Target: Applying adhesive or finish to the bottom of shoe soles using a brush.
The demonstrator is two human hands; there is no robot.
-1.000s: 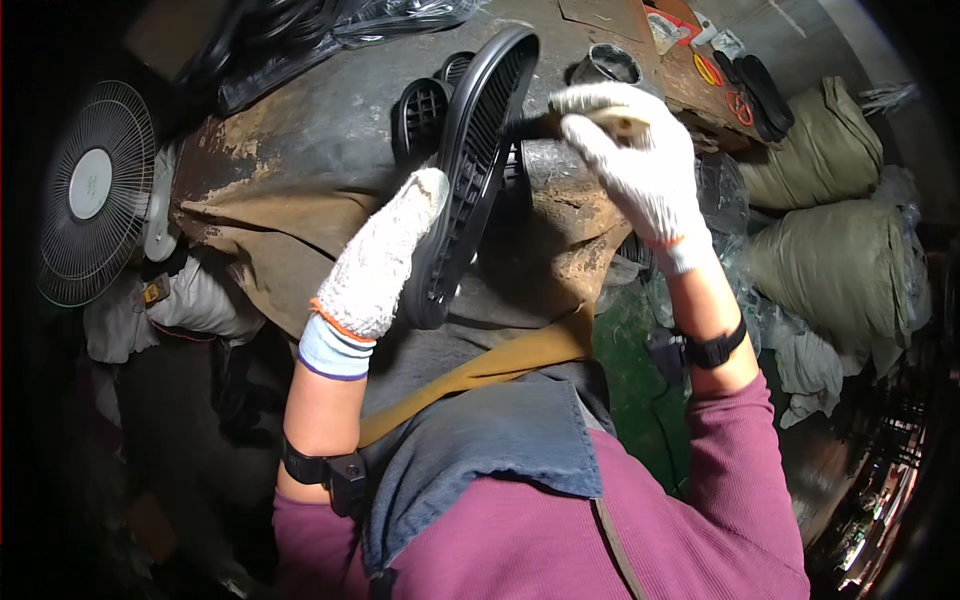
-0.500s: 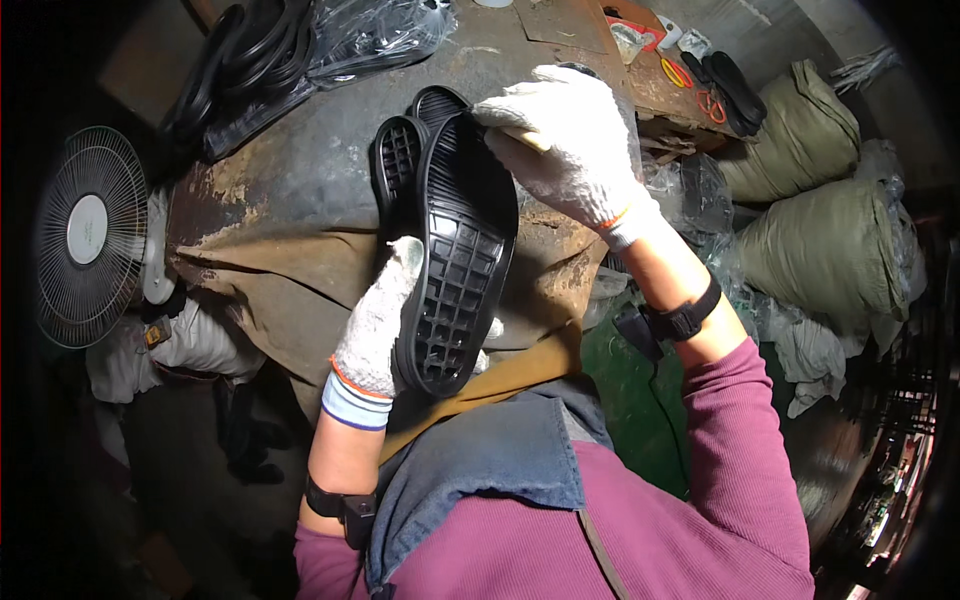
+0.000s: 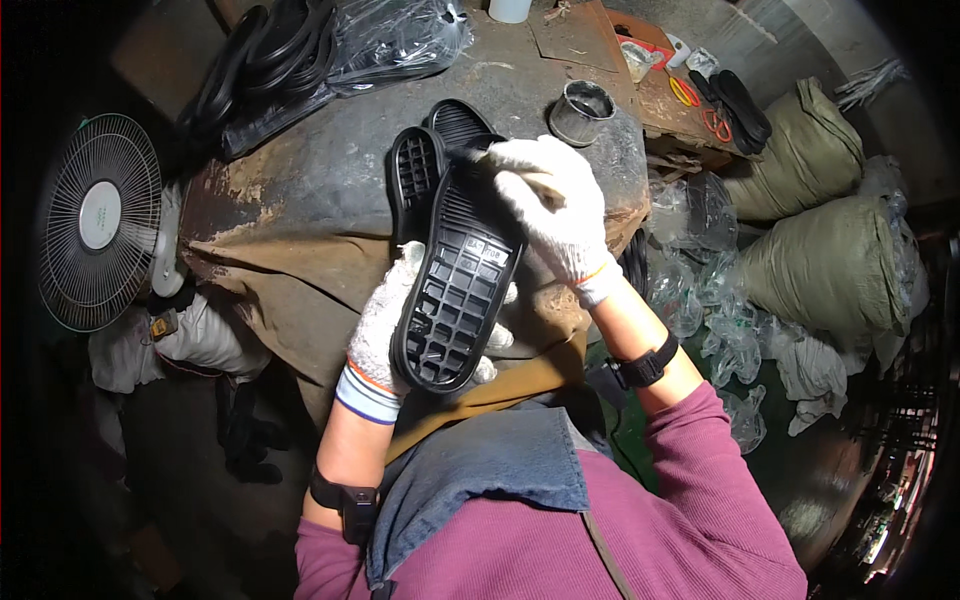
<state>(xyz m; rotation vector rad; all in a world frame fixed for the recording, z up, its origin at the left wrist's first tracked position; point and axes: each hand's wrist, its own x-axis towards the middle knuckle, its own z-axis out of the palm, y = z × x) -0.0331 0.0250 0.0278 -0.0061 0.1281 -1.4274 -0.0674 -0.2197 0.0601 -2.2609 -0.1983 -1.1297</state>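
- Left hand [image 3: 385, 335], in a white knit glove with a striped cuff, rises from the lower edge with the forearm upright; its fingers are wrapped round the heel end of a black shoe sole [image 3: 455, 290], gripping it from behind and below.
- The black shoe sole is held above the near edge of the counter [image 3: 320, 200], its ribbed, gridded inner face turned up toward the camera and its toe pointing away from the person.
- Right hand [image 3: 550, 205], also in a white glove, reaches in from the right with the wrist bent; the fingers are curled closed over the toe end of the sole. Whether it pinches a small tool cannot be told.
- Both forearms wear a dark wristband; the sleeves are maroon.
- Two more black soles [image 3: 430, 160] lie flat on the counter just behind the held one.
- A clear plastic bag of black parts [image 3: 390, 40] lies at the far edge of the counter.
- A small metal tin [image 3: 582, 112], open-topped, stands on the counter to the right.
- Two bulging olive-green sacks [image 3: 820, 230] are stacked at right, with crumpled clear plastic bags [image 3: 700, 290] beside them.
- A white electric fan [image 3: 100, 220] stands at left.
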